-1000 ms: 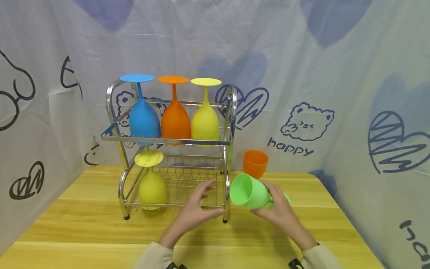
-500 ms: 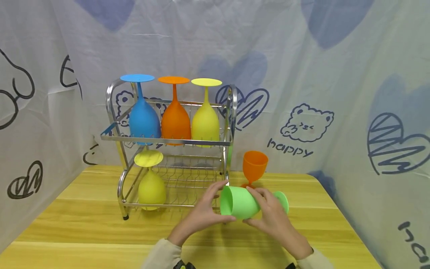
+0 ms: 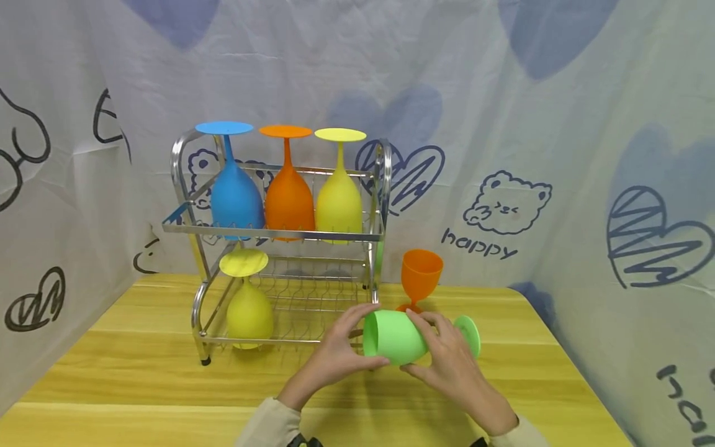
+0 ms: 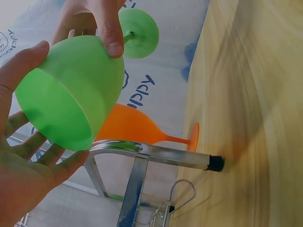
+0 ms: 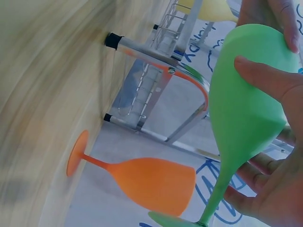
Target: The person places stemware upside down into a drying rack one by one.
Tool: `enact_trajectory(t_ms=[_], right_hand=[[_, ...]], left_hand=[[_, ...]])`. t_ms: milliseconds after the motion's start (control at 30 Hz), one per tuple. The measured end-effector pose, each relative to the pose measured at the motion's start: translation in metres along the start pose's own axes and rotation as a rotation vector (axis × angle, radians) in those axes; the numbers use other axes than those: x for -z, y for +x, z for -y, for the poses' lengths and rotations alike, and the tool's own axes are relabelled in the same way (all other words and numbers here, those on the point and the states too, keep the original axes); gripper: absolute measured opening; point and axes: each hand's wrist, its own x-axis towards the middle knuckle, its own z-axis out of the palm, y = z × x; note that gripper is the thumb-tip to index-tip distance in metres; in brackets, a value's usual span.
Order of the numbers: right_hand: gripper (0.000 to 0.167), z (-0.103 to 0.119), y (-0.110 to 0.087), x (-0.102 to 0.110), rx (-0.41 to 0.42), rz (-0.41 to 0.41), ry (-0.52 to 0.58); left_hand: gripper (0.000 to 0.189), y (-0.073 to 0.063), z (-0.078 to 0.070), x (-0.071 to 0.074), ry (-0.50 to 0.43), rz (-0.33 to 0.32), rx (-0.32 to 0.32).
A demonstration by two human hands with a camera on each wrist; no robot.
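A green plastic wine goblet (image 3: pixel 395 338) is held on its side above the table, its mouth facing left and its round foot to the right. My right hand (image 3: pixel 449 372) grips the bowl near the stem, thumb on one side and fingers on the other. At the rim, my left hand (image 3: pixel 334 357) has its thumb and fingertips spread round the mouth, touching it; the left wrist view shows the thumb (image 4: pixel 35 54) on one side and several fingertips on the other. Behind the hands an orange goblet (image 3: pixel 421 273) stands upright on the table.
A two-tier metal rack (image 3: pixel 301 234) stands left of centre. Its upper shelf carries upside-down blue (image 3: pixel 236 198), orange (image 3: pixel 288 202) and yellow (image 3: pixel 339 205) goblets. Another yellow goblet (image 3: pixel 249 313) sits inverted at the lower shelf's left. Patterned cloth (image 3: pixel 480 93) surrounds the wooden table (image 3: pixel 139 385).
The green goblet has moved left and down and turned more sideways. My left hand has come right to its rim, and the orange goblet behind shows more fully.
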Motion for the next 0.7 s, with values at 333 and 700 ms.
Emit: enact_trajectory(t_ms=[333,700], right_hand=[[0.077,0.009,0.000,0.008,0.079,-0.142,0.039],[0.057,0.026,0.000,0.004,-0.057,-0.228,0.411]], left_hand=[[0.075,-0.003,0.006,0.003,-0.362,-0.090,0.137],[0.075,-0.004,0.011,0.018,-0.870,-0.156,0.303]])
